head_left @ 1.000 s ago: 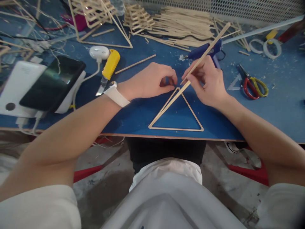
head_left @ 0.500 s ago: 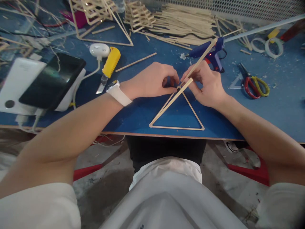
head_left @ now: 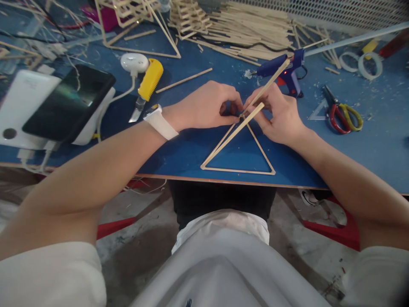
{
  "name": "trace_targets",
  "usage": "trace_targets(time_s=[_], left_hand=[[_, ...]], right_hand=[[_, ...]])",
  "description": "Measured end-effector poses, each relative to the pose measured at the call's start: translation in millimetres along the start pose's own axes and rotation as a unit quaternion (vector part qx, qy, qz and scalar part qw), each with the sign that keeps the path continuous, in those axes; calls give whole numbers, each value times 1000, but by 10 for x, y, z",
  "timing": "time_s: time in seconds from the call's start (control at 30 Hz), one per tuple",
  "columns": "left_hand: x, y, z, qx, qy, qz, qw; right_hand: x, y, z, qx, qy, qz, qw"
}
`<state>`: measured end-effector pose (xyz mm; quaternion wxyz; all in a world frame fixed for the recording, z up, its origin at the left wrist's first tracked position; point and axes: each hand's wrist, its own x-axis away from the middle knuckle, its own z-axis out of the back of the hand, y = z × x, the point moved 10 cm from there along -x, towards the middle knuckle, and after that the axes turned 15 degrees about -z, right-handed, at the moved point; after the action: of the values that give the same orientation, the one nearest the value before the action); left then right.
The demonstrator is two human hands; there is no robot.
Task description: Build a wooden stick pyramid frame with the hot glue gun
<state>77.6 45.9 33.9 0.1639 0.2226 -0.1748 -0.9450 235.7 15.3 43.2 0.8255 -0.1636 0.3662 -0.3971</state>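
A triangular frame of thin wooden sticks point(head_left: 238, 171) lies on the blue table, one side along the front edge. From its left corner a wooden stick point(head_left: 234, 133) rises at a slant. My right hand point(head_left: 281, 113) is closed around the lower part of another wooden stick point(head_left: 271, 81), which leans up to the right from the far corner. With thumb and fingers bent inward, my left hand point(head_left: 214, 106) pinches at that same corner. The fingertips partly hide the joint there. A white watch point(head_left: 161, 121) is on my left wrist.
Beyond my right hand lies a blue glue gun point(head_left: 292, 70), with scissors point(head_left: 341, 113) to its right. A yellow utility knife point(head_left: 148, 83), a loose stick point(head_left: 185, 80) and a black phone point(head_left: 70, 104) are on the left. Stick piles point(head_left: 252, 27) and lattice structures point(head_left: 188, 17) stand behind.
Both hands keep nearly the same hold at the far corner. The view has shifted slightly; the leaning stick's upper end sits a little lower.
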Motion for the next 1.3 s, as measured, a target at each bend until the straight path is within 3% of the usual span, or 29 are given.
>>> trace_targets(time_s=[0.3,0.5,0.73,0.97,1.3], left_hand=[[-16,41,-7,-8,-17,3,1000],[-29,59,4,-10,-13,0,1000],[-32,59,11,-18,-6,-6,1000],[-36,44,2,-27,-5,-1,1000],[-30,76,43,-9,-3,8,1000]], right_hand=[[-12,3,41,-24,0,-3,1000],[-19,29,89,-62,8,-39,997],[-27,-49,79,-80,0,-28,996],[-22,35,38,-72,-19,-75,994],[-3,-26,74,-59,2,-72,996]])
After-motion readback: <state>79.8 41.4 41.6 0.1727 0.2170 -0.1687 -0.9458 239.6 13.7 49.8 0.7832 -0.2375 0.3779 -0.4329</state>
